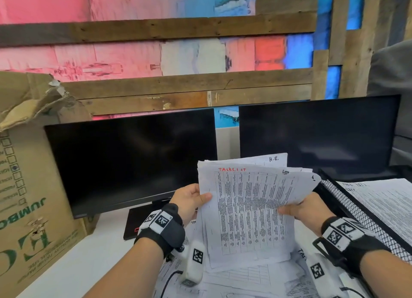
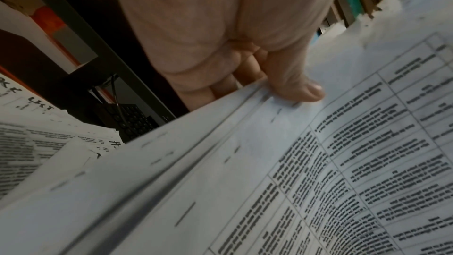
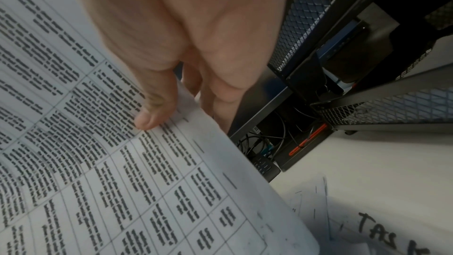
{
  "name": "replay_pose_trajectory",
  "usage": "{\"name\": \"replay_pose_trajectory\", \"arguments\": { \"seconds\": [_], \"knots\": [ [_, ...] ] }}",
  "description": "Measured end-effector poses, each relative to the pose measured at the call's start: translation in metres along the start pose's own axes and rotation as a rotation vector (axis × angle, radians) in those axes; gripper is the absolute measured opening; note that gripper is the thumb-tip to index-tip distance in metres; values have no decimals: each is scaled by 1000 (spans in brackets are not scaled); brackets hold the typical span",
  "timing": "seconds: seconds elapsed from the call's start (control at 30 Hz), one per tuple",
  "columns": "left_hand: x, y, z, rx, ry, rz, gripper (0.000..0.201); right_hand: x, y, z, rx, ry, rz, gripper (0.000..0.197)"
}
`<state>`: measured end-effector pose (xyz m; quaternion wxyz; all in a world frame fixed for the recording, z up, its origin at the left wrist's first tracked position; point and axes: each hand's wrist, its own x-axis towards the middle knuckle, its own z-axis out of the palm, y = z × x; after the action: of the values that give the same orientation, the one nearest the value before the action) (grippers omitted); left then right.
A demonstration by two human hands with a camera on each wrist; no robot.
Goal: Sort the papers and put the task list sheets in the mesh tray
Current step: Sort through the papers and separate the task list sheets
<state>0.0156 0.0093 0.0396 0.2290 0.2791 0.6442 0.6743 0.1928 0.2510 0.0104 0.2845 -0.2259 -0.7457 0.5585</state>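
1. At nine o'clock in the head view a cardboard box (image 1: 29, 186) is standing on the desk (image 1: 89, 264), just beside a dark left monitor (image 1: 131, 161).
2. The left hand (image 1: 189, 200) is gripping the left edge of a raised stack of papers (image 1: 234, 237), thumb (image 2: 299, 88) lying on the top page and fingers (image 2: 235, 82) curling behind the stack, so the hand is closing narrowly on the paper.
3. The front page, a task list sheet (image 1: 256, 193) with red lettering at its twelve o'clock edge and a printed table, is bowing up between both hands.
4. The right hand (image 1: 305, 208) is pinching that sheet's right edge, thumb (image 3: 154, 111) pressing the printed face and fingers (image 3: 220, 92) sitting behind it.
5. Loose papers (image 1: 245, 280) are lying on the desk at six o'clock, beneath the hands.
6. At three o'clock the black mesh tray (image 1: 347, 210) is sitting near the right hand, holding printed sheets (image 1: 383, 199); a second dark monitor (image 1: 316, 135) is standing behind it.
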Motion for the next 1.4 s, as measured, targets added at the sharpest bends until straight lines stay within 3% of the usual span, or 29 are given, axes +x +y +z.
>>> {"name": "replay_pose_trajectory", "arguments": {
  "seconds": [0.37,0.7,0.87,1.07,1.4],
  "knots": [
    [8,10,1,-186,100,67,13,6,-13,10,101,72,-99,23],
    [7,7,-2,-120,162,28,25,6,-2,13,91,24,-88,24],
    [9,10,-4,-112,262,27,19,4,-1,12,75,-18,-103,25],
    [6,12,0,-125,270,47,14,6,-2,14,54,-28,-85,23],
    [9,6,-13,-82,374,24,9,2,-4,17,71,69,-53,20]
  ]
}}
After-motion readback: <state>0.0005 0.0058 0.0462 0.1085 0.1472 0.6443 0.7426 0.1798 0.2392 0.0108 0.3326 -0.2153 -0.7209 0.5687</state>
